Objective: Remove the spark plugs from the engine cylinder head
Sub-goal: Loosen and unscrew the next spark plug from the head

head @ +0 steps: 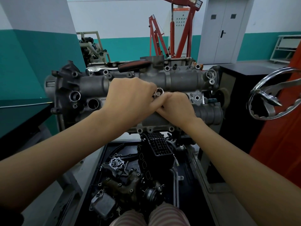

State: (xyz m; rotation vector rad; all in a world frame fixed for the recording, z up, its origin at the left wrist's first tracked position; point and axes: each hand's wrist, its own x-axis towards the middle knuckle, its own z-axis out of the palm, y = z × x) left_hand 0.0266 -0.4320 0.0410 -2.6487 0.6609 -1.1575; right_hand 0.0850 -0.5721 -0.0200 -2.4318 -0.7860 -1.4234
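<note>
both hands meet over the middle of the cylinder head, which sits on a stand. the left hand curls its fingers round a shiny metal socket standing in the head, and the right hand pinches at its base just beside it. no spark plug shows, in the head or lying loose, so i judge the removal as under way with none visibly out yet. a ratchet with a red and black handle rests on top of the head, behind the hands.
</note>
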